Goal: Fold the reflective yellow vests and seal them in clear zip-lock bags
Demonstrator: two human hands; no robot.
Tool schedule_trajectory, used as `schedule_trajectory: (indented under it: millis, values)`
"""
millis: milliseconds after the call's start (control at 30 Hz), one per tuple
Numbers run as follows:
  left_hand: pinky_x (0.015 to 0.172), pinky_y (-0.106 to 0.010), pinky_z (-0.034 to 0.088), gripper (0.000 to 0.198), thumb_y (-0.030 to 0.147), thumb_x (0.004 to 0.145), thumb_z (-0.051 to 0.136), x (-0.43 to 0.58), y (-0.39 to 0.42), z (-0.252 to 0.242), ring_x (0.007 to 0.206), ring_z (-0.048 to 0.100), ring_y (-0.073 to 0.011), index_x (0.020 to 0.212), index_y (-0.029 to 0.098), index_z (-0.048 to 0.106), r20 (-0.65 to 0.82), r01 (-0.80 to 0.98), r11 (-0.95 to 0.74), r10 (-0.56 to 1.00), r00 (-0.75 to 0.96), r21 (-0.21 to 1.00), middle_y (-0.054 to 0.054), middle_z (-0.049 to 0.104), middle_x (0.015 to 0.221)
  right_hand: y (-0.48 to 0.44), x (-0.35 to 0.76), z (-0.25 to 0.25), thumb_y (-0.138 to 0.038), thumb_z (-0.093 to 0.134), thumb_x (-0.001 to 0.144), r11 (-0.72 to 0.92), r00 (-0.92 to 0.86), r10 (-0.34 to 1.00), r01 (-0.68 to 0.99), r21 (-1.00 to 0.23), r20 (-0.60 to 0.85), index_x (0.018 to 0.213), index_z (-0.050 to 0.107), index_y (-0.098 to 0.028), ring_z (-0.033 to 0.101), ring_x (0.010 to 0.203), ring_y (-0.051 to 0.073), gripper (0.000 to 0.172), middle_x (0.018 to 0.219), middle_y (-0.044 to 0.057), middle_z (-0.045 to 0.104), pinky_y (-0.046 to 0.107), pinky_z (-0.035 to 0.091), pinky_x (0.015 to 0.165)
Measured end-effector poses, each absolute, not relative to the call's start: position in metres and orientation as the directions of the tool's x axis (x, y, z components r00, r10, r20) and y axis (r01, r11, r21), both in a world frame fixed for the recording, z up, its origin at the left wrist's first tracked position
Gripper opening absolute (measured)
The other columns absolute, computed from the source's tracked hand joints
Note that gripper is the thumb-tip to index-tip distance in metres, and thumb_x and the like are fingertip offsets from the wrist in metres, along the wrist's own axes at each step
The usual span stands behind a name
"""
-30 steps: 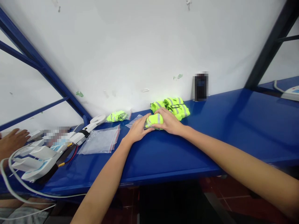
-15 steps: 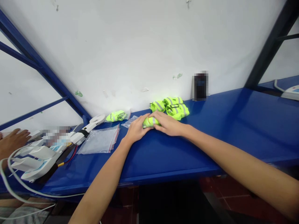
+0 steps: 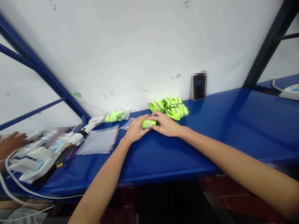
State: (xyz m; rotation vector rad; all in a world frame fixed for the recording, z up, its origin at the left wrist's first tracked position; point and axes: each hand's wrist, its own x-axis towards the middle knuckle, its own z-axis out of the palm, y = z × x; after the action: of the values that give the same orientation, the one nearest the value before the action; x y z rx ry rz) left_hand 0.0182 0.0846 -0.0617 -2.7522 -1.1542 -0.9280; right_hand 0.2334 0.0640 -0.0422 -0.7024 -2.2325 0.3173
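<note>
A rolled neon-yellow reflective vest (image 3: pixel 147 123), inside a clear zip bag with a red seal line, lies between my two hands on the blue table. My left hand (image 3: pixel 136 128) is closed around its left side. From the right, my right hand (image 3: pixel 165 123) grips it, thumb low and fingers on top near the red line. Just behind are several rolled vests (image 3: pixel 176 109) with grey bands. Left of my left hand lies an empty clear bag (image 3: pixel 128 123), and behind it a bagged yellow vest (image 3: pixel 115 116).
A stack of clear zip bags (image 3: pixel 98 141) lies left, beside a white handheld fan (image 3: pixel 91 125). White devices (image 3: pixel 38 158) with cables (image 3: pixel 9 161) crowd the left end, near another person's hand (image 3: pixel 12 144). A dark blurred-out object (image 3: pixel 199 86) leans on the wall.
My right hand's fingers have shifted on the bagged vest, showing more of its right end. My left hand keeps its hold. The whole view has moved slightly.
</note>
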Motion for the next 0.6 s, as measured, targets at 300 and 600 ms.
schedule_trajectory:
  millis: [300, 600]
  values:
    - [0.100, -0.042, 0.044, 0.052, 0.045, 0.089, 0.057, 0.020, 0.084, -0.062, 0.118, 0.058, -0.0271, 0.135, 0.022, 0.049, 0.508, 0.655, -0.737, 0.634, 0.583, 0.167, -0.010, 0.061, 0.130, 0.068, 0.225, -0.051, -0.022, 0.069, 0.078, 0.746, -0.354, 0.663, 0.384, -0.544, 0.659, 0.094, 0.074, -0.020, 0.065, 0.085, 0.022, 0.017, 0.093, 0.005, 0.073, 0.037, 0.050, 0.080]
    - [0.101, -0.039, 0.044, 0.049, 0.044, 0.086, 0.062, 0.018, 0.090, -0.061, 0.115, 0.059, -0.0253, 0.128, 0.020, 0.055, 0.552, 0.588, -0.737, 0.658, 0.511, 0.334, -0.010, 0.064, 0.126, 0.070, 0.227, -0.049, -0.015, 0.054, 0.077, 0.673, -0.201, 0.720, 0.434, -0.599, 0.664, 0.084, 0.067, -0.018, 0.063, 0.077, 0.019, 0.015, 0.086, 0.005, 0.070, 0.031, 0.048, 0.071]
